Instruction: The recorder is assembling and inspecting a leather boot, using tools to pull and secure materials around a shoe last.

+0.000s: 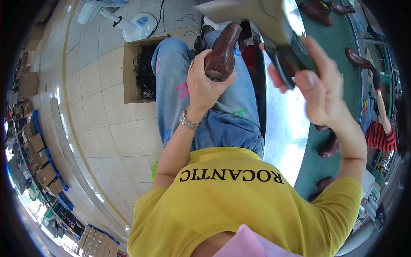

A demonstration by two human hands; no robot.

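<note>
My left hand [202, 85] is closed around one end of a dark brown leather shoe [222, 53], above my lap between my knees. The shoe's other end points away from me. Raised over the right side, my right hand [320, 83] grips the dark handle of a grey-and-black handheld tool [267, 19]. The tool is smeared by motion and partly cut off by the top edge, so its exact kind cannot be made out. Its grey body reaches left, above and apart from the shoe.
On my right runs a shiny metal surface [284, 141] beside a green conveyor [338, 38] carrying several brown shoes [329, 146]. A co-worker's striped sleeve [380, 136] shows beyond. A cardboard box [129, 73] with black cords stands left of my knees, near a white fan [139, 26].
</note>
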